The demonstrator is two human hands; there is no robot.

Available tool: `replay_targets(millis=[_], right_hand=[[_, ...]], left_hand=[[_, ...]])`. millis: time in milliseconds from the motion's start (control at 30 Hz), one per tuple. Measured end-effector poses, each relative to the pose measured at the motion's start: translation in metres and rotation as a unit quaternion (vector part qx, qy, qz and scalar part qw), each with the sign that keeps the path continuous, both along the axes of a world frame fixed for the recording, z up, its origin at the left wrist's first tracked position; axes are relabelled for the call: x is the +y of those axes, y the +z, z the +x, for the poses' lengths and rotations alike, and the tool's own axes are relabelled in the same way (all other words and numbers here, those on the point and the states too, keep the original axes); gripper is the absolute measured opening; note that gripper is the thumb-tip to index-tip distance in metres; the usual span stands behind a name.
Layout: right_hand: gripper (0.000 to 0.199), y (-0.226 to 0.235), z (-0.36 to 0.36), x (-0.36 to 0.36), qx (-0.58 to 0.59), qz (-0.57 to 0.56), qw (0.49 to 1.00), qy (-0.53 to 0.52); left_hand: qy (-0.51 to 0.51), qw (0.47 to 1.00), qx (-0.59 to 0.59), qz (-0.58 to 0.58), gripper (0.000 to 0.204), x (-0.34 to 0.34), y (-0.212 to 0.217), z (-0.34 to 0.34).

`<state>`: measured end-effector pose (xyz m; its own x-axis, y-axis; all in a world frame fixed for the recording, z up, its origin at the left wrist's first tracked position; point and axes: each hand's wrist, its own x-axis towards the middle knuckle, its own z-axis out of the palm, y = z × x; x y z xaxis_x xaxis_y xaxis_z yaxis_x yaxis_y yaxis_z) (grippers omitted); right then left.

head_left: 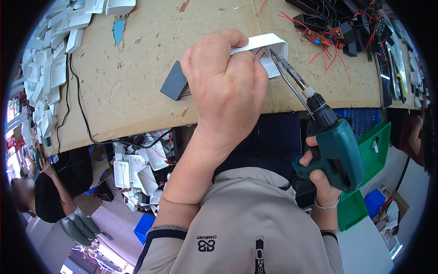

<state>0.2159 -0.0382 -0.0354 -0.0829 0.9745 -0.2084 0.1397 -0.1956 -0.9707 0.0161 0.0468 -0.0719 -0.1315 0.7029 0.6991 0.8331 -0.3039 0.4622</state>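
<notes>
My left hand (228, 82) is closed around a white plastic housing (277, 42), its open side turned to the right. Red wire ends show inside the housing. The green soldering gun (340, 148) is gripped in my right hand (321, 182), with fingers around its handle. Its metal tip and a thin feed tube beside it reach into the opening of the housing, close to the wires; whether the tip touches anything cannot be made out. Beside my left hand is a dark grey block (174, 82), partly hidden by the hand.
White housings (57, 71) pile up at the table's left, more (141, 171) in a box below its edge. Black parts and red-wired circuit boards (324, 36) lie far right. A black cable (84, 114) crosses the left side. Green trays (372, 150) stand right. A person (50, 192) sits at left.
</notes>
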Motion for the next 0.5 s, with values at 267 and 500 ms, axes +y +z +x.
replay_targets(millis=[267, 500], right_hand=[[0.061, -0.001, -0.0027, 0.0045, 0.004, -0.01, 1.0, 0.003], [0.06, 0.0004, -0.0024, 0.0057, 0.01, -0.018, 1.0, 0.008]], left_hand=[[-0.017, 1.0, -0.016, -0.013, 0.011, -0.0008, -0.0041, -0.0001], [-0.021, 0.999, -0.02, -0.019, 0.011, -0.0016, -0.0035, -0.0004]])
